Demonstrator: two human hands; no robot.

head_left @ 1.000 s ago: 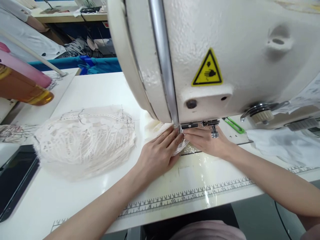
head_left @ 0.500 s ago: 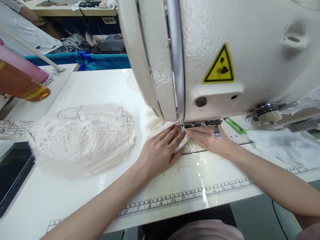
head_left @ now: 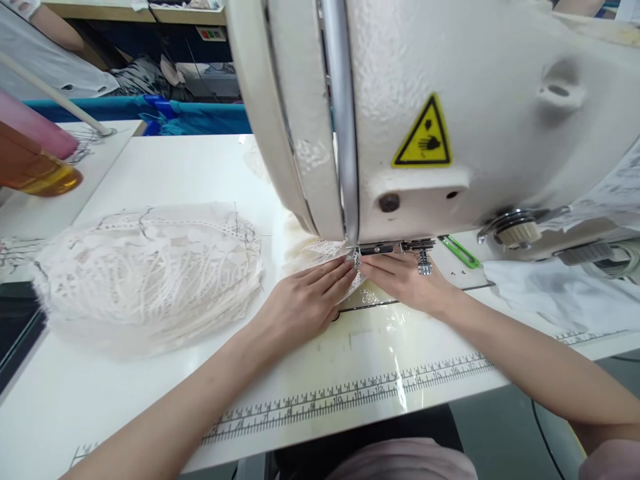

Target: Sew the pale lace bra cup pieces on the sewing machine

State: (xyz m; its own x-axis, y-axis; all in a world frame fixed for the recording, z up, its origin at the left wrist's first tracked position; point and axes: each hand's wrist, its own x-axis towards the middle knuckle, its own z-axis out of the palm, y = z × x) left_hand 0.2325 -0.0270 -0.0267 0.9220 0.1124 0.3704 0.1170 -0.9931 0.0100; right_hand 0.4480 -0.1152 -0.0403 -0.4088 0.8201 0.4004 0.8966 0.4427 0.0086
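A piece of white lace [head_left: 359, 281] lies under the presser foot of a sewing machine [head_left: 400, 67], in the lower middle of the head view. My left hand [head_left: 305, 300] rests flat on this lace, its fingers stretched toward the needle area from the left. From the other side, my right hand [head_left: 407, 280] lies with straight fingers at the lace's right edge; the machine's metal attachment [head_left: 424, 261] partly covers it. Both sets of fingertips are close to the presser foot. More of the cream fabric [head_left: 300, 248] extends behind my left fingers.
A pile of white lace pieces [head_left: 150, 280] lies left, beside a dark device [head_left: 20, 333]. Green snips [head_left: 460, 252] and white cloth [head_left: 540, 293] lie right. A printed ruler [head_left: 350, 399] runs along the front edge. Thread cones [head_left: 40, 157] stand left; another person's arm [head_left: 57, 27] is behind.
The whole view has shifted slightly, so the machine and table sit further left. My left fingers lie closer together. Both hands stay at the lace by the presser foot.
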